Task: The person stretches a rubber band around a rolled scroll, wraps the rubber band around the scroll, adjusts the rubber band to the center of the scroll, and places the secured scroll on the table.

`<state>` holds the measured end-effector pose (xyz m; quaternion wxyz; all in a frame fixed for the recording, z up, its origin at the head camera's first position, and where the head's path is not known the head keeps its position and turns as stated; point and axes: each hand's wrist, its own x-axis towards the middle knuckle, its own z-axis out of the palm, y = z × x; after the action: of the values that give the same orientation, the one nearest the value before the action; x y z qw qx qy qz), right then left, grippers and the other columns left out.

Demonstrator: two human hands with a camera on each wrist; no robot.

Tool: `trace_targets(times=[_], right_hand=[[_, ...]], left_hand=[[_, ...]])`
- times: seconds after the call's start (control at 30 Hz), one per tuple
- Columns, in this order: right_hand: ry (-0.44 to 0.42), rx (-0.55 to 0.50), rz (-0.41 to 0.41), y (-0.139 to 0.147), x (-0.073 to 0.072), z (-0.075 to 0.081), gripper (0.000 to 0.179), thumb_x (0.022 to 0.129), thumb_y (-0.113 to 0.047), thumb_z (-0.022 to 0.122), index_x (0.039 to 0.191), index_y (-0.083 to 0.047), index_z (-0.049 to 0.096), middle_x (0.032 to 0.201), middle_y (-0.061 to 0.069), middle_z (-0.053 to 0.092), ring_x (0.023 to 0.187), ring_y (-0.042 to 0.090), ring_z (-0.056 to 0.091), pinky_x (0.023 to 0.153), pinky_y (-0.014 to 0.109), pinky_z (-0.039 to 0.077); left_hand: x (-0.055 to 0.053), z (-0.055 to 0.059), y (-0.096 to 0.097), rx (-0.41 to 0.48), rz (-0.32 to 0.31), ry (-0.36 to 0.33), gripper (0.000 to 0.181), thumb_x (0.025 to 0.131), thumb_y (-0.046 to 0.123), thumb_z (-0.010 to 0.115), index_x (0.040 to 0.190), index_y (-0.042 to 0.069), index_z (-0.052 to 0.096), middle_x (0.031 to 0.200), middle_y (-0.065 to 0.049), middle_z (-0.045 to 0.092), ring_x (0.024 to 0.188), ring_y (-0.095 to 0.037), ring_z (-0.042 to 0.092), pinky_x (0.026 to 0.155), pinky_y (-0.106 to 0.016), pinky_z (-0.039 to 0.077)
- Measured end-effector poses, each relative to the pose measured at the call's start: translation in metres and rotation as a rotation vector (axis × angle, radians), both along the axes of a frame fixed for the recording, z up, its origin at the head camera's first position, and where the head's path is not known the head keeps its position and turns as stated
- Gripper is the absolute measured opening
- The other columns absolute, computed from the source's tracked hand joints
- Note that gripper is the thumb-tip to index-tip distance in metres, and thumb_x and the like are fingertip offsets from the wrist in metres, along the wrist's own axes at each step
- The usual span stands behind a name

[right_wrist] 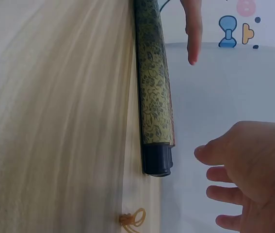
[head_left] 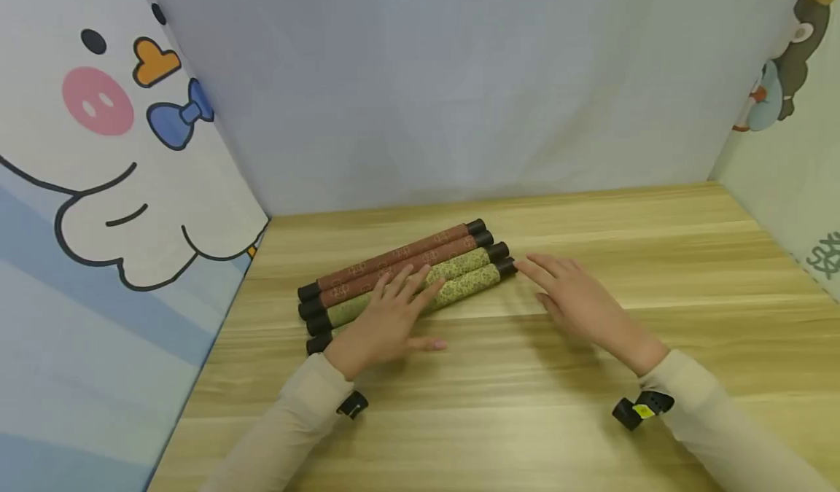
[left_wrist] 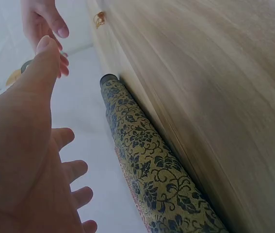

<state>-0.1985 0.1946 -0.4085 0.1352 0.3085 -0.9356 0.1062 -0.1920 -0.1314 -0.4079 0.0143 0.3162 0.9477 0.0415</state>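
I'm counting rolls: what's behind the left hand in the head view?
Two green rolls and the nearer reddish roll pass behind the left hand; what it covers is hidden.

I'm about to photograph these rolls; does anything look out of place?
A small orange loop, perhaps cord, lies on the table, apart from the patterned rolls; it looks odd because it seems attached to nothing. I see no damage.

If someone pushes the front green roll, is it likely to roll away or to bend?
The front green roll would probably roll, because it looks round; the other green roll, lying just behind it, may block it on the far side. It seems stiff, as it lies straight.
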Motion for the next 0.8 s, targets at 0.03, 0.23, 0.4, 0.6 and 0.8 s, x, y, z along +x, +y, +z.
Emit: trace_targets(times=[0.03, 0.23, 0.4, 0.6, 0.8], right_hand=[[-0.004, -0.002, -0.003, 0.001, 0.000, 0.002, 0.057, 0.092, -0.006, 0.066, 0.146, -0.006, 0.048, 0.144, 0.021, 0.053, 0.129, 0.041, 0.053, 0.108, 0.058, 0.042], [-0.073, 0.023, -0.048, 0.005, -0.002, 0.011, 0.059, 0.087, 0.008, 0.061, 0.144, -0.004, 0.049, 0.138, 0.022, 0.058, 0.124, 0.043, 0.056, 0.106, 0.058, 0.044], [-0.129, 0.027, -0.089, 0.012, -0.006, 0.013, 0.061, 0.079, 0.015, 0.057, 0.138, -0.001, 0.055, 0.135, 0.023, 0.060, 0.120, 0.045, 0.058, 0.103, 0.059, 0.046], [-0.146, 0.012, -0.115, 0.019, -0.009, 0.006, 0.034, 0.088, 0.005, 0.062, 0.121, 0.000, 0.067, 0.122, 0.021, 0.067, 0.113, 0.042, 0.062, 0.097, 0.057, 0.050], [-0.127, 0.021, -0.102, 0.024, -0.011, -0.002, 0.020, 0.085, 0.003, 0.066, 0.103, -0.001, 0.075, 0.099, 0.015, 0.072, 0.092, 0.034, 0.068, 0.084, 0.052, 0.055]], left_hand=[[0.000, 0.001, -0.001, 0.002, -0.001, -0.004, 0.098, 0.085, 0.074, 0.052, 0.161, 0.026, 0.011, 0.168, -0.010, 0.008, 0.155, -0.038, 0.009, 0.121, -0.067, 0.013], [0.004, 0.001, -0.005, 0.037, -0.024, -0.034, 0.096, 0.087, 0.068, 0.057, 0.160, 0.024, 0.014, 0.168, -0.011, 0.010, 0.155, -0.039, 0.011, 0.121, -0.067, 0.013], [0.006, -0.004, -0.007, 0.032, -0.024, -0.050, 0.096, 0.087, 0.067, 0.057, 0.161, 0.025, 0.012, 0.168, -0.011, 0.009, 0.155, -0.039, 0.011, 0.122, -0.065, 0.013], [0.008, -0.006, -0.007, 0.031, -0.053, -0.047, 0.092, 0.089, 0.063, 0.057, 0.160, 0.021, 0.017, 0.167, -0.012, 0.014, 0.154, -0.040, 0.016, 0.122, -0.065, 0.016], [0.010, -0.007, -0.007, 0.039, -0.071, -0.059, 0.091, 0.089, 0.064, 0.056, 0.160, 0.021, 0.019, 0.167, -0.013, 0.015, 0.154, -0.040, 0.015, 0.121, -0.066, 0.016]])
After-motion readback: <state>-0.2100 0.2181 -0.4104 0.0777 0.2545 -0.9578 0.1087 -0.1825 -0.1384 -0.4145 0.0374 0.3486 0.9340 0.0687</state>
